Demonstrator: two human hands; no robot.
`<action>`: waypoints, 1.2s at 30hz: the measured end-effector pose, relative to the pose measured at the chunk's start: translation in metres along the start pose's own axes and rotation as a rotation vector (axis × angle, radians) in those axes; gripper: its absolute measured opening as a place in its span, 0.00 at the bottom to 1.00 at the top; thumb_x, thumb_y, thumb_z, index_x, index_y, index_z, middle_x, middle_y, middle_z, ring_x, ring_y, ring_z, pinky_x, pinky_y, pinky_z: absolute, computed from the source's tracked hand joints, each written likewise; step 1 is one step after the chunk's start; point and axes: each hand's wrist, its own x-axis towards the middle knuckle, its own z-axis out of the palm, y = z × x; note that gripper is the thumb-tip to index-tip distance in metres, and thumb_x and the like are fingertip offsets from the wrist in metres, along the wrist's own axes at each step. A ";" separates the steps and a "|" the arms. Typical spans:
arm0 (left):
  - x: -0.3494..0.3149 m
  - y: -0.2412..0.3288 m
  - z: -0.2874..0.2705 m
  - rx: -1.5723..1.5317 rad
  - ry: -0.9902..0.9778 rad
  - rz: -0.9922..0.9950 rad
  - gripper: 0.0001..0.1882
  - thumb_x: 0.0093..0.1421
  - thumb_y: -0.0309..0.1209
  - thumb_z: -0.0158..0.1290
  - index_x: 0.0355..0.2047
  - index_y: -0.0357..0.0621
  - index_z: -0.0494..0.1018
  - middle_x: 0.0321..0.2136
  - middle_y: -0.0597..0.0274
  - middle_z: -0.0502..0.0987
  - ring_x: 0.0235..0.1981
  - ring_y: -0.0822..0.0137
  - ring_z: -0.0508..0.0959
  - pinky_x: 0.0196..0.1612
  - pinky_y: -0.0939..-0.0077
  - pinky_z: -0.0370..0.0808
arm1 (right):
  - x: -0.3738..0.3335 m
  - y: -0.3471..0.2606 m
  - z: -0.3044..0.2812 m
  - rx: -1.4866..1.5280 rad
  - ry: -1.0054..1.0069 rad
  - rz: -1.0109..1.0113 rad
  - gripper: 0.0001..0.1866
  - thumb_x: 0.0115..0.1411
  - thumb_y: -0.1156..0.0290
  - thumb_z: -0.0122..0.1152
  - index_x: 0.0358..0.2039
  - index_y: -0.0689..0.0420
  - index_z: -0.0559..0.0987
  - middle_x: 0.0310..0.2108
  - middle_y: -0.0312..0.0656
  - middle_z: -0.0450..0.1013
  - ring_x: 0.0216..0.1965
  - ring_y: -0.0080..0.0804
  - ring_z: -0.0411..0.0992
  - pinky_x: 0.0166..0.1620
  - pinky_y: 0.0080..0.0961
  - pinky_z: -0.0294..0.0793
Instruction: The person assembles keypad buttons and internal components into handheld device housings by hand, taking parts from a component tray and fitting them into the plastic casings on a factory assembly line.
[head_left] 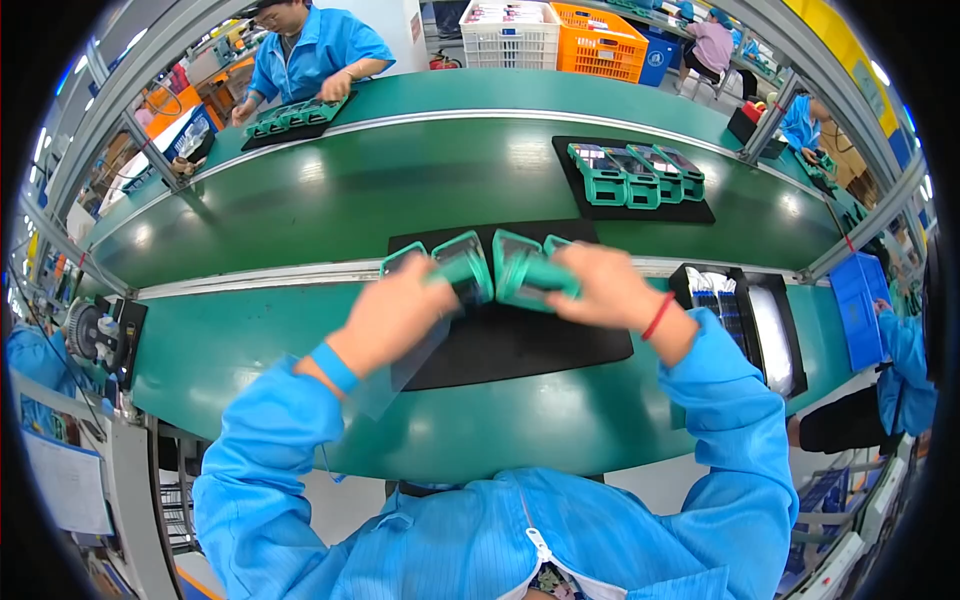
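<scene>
Before me, several green plastic housings with dark, glossy panels stand tilted over a black mat (530, 350). My left hand (390, 305) is closed on the left green housing (468, 268); its fingers are smeared by motion. Below that wrist, a clear film-like sheet (385, 385) shows as a faint blur; I cannot tell whether the hand holds it. My right hand (605, 290) grips the right green housing (525, 270) by its near side. The two held housings lean toward each other, nearly touching. Behind them, more green rims show partly, hidden by my hands.
Beyond the bench's metal rail, a second black mat (690, 210) carries several green housings (635, 175) on the green conveyor (430, 185). At my right stands a black divided box (770, 340) with blue-and-white parts, then a blue bin (858, 310). Across, a co-worker (310, 60) handles similar housings.
</scene>
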 end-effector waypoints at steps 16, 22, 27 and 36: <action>-0.055 0.071 0.075 -2.011 0.453 -0.902 0.19 0.66 0.44 0.44 0.50 0.46 0.65 0.47 0.64 0.69 0.49 0.67 0.69 0.50 0.67 0.64 | -0.119 -0.011 0.052 0.705 0.410 0.853 0.21 0.58 0.49 0.56 0.31 0.57 0.78 0.20 0.35 0.68 0.23 0.25 0.66 0.24 0.23 0.65; -0.097 0.052 0.042 -1.152 0.470 -0.692 0.14 0.65 0.33 0.45 0.45 0.35 0.68 0.57 0.61 0.61 0.51 0.71 0.65 0.55 0.79 0.59 | -0.138 0.005 0.001 -0.026 0.186 0.574 0.53 0.38 0.48 0.74 0.62 0.49 0.57 0.54 0.54 0.60 0.45 0.51 0.71 0.41 0.39 0.75; -0.072 0.045 0.070 -1.401 0.485 -0.584 0.25 0.66 0.29 0.41 0.61 0.32 0.55 0.65 0.60 0.50 0.60 0.70 0.57 0.62 0.77 0.51 | -0.113 0.005 0.023 -0.073 -0.072 0.660 0.59 0.37 0.47 0.73 0.65 0.50 0.49 0.44 0.54 0.66 0.38 0.52 0.72 0.38 0.37 0.75; -0.055 0.038 0.083 -1.344 0.529 -0.609 0.15 0.65 0.29 0.42 0.44 0.28 0.70 0.67 0.61 0.45 0.60 0.69 0.59 0.58 0.77 0.57 | -0.088 -0.026 0.067 -0.147 0.148 0.727 0.57 0.37 0.45 0.73 0.63 0.51 0.54 0.38 0.47 0.64 0.31 0.42 0.72 0.29 0.33 0.74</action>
